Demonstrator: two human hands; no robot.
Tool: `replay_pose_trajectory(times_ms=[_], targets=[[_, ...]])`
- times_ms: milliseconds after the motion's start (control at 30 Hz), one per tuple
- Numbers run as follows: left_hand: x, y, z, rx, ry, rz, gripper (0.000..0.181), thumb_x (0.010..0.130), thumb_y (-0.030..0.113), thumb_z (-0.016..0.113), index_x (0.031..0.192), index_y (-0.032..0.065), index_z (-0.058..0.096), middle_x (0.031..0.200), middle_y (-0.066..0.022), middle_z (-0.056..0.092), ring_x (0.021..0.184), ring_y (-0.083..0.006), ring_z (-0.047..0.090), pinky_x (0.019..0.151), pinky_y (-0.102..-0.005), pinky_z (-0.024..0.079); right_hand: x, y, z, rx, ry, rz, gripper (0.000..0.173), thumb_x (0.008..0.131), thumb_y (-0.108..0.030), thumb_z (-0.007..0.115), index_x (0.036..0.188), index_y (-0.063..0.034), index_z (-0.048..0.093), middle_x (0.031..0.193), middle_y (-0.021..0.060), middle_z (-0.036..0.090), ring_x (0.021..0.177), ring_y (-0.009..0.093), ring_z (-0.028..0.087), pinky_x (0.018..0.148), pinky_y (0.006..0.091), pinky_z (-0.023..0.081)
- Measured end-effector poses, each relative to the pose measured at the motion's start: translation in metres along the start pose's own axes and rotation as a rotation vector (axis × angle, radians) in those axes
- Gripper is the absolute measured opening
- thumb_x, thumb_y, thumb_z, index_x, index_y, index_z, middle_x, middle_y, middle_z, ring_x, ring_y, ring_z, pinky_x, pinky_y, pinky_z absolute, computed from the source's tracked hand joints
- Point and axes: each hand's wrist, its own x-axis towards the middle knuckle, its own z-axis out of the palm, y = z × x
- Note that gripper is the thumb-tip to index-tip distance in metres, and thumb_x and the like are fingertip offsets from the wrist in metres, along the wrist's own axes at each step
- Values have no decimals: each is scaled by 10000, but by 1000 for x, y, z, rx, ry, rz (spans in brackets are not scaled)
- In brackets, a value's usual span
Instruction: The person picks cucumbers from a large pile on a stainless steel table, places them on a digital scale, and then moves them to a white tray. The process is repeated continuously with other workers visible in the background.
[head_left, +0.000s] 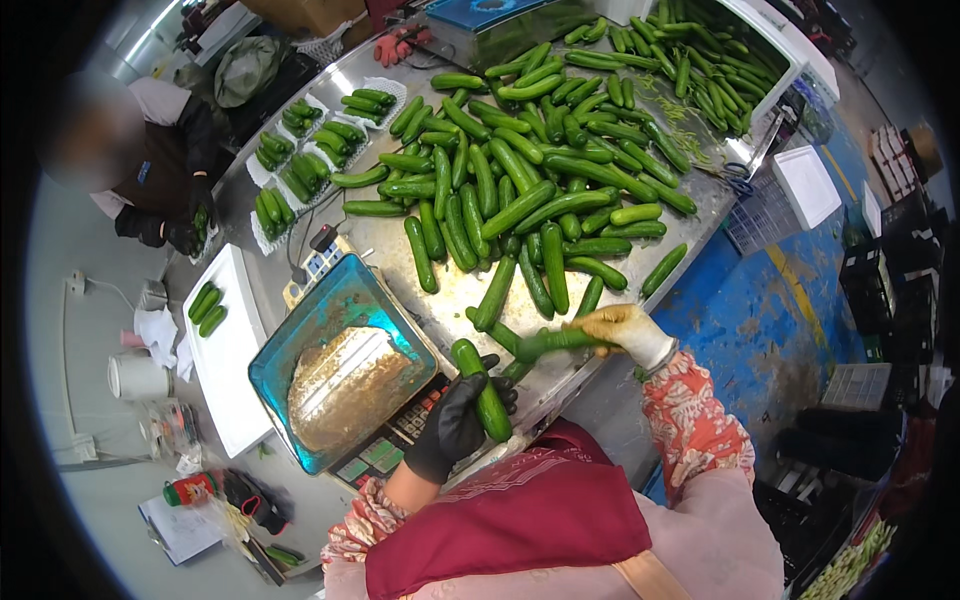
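Observation:
A green cucumber (481, 390) lies in my left hand (451, 420), which wears a black glove and is just right of the weighing scale. My right hand (626, 331), in a pale glove with yellowed fingers, grips one end of another cucumber (559, 342), slightly blurred, over the metal table's near edge. Beyond both hands spreads a large heap of cucumbers (517, 172). The scale's blue-rimmed metal pan (345, 360) holds nothing. Small groups of cucumbers in white foam net (304, 176) stand at the table's far left.
A white tray (225, 360) with several cucumbers lies left of the scale. Behind it, a person (154, 165) in dark gloves handles cucumbers. A power strip (322, 262) with cables touches the scale's far side. Scissors (739, 178) lie at the right edge; a white crate (784, 67) of cucumbers stands far right.

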Motion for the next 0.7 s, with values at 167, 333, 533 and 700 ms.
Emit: replay_pose_trajectory(times_ms=[167,333,533,700], targets=[[13,-1,7,-124,-229,-213,504,973,309,473,1385,41,363,1196,-142,582,1092,-271,575,969,-419,449,-1,-31,54,-413,-154,-382,144,881,-190,641,903,-87,739,822,63,671,719,123,607,637,261,490],[11,-6,20,153,-342,-207,511,935,279,545,1349,30,377,1268,-153,527,1149,-273,540,1007,-386,414,24,-39,114,-494,255,-716,166,871,-165,630,992,-70,692,911,109,648,866,266,618,770,338,491],[7,-5,8,76,-243,-189,509,937,241,541,1360,19,364,1272,-164,519,1183,-289,523,1043,-398,389,39,-50,126,-619,134,-888,358,891,-206,605,1222,-72,578,1089,143,622,1014,315,584,903,393,462],[14,-6,3,2,-239,-171,504,944,227,522,1370,16,355,1258,-163,528,1168,-302,532,1026,-440,407,80,-62,111,-792,-100,-911,446,892,-218,596,1287,-41,489,1133,162,613,1075,326,571,950,421,436]])
